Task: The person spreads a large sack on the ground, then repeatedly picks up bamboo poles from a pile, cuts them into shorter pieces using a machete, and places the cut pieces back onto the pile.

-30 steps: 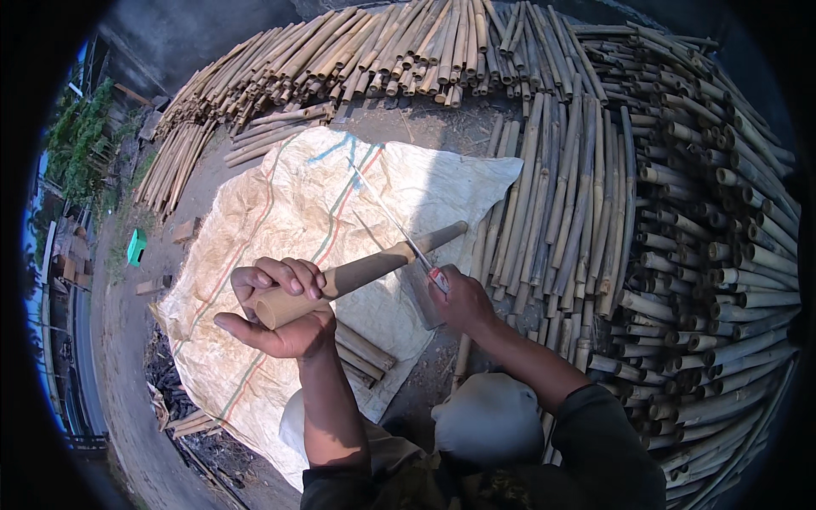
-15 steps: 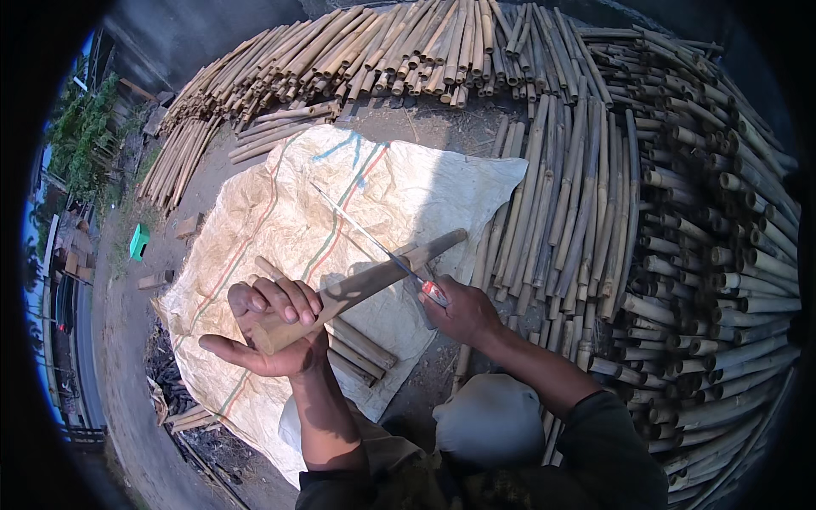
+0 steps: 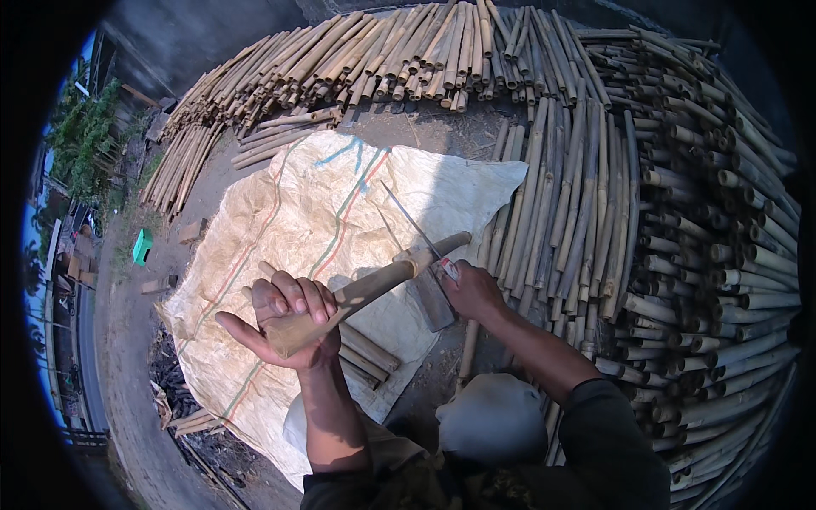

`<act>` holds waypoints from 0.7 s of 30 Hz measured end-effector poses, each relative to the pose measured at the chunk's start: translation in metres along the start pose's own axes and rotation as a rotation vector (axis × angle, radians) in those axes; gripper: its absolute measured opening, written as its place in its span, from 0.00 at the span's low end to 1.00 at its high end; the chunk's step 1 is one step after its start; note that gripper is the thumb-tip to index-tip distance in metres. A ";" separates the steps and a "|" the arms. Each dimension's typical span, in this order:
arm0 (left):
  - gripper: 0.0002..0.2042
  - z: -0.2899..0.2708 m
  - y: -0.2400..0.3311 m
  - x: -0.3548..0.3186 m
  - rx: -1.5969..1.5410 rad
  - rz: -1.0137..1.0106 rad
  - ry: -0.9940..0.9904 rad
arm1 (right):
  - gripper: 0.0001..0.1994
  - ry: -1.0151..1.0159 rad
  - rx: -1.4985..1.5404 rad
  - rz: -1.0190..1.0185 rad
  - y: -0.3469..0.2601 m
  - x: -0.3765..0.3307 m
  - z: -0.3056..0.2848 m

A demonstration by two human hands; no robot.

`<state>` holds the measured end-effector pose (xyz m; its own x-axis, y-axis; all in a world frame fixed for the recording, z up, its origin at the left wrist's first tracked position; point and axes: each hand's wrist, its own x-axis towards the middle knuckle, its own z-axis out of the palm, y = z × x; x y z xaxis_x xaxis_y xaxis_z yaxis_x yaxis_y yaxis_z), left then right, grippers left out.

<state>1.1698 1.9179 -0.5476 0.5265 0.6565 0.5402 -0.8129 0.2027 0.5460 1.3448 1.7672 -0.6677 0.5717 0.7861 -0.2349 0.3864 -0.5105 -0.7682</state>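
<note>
My left hand is closed around the near end of a brown bamboo piece, fingers curled over its top and thumb stretched away to the left. The piece slants up to the right, its far part beside my right hand. My right hand grips the red and white handle of what looks like a handsaw, its teeth too small to see. Its long, narrow blade crosses the bamboo near a ringed joint and points away from me. Beneath the bamboo, a flat dark block shows beside my right hand.
A pale woven sheet covers the ground, with several short bamboo pieces near my left forearm. Long poles lie to the right, beside a tall bamboo stack. Another bamboo pile stands behind. A green object sits far left.
The handsaw and my right hand have shifted right and slightly nearer, and the blade points more steeply away. My left hand and the bamboo piece have moved slightly right, the bamboo still held.
</note>
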 end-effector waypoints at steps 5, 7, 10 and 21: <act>0.42 -0.014 0.001 0.011 -0.091 -0.169 -0.248 | 0.19 -0.019 0.063 -0.202 0.001 -0.004 -0.004; 0.45 -0.012 0.004 0.011 -0.098 -0.229 -0.226 | 0.19 0.020 0.062 -0.121 0.003 -0.004 -0.005; 0.49 -0.007 0.004 0.016 -0.136 -0.272 -0.271 | 0.19 -0.021 0.006 -0.078 0.008 -0.005 -0.005; 0.50 -0.034 -0.058 0.029 0.583 0.412 0.399 | 0.20 0.026 -0.198 0.281 0.117 0.026 0.015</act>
<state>1.2241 1.9502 -0.5854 -0.0041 0.8275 0.5614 -0.6037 -0.4496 0.6583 1.3937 1.7335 -0.7726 0.6932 0.5971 -0.4036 0.3423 -0.7656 -0.5447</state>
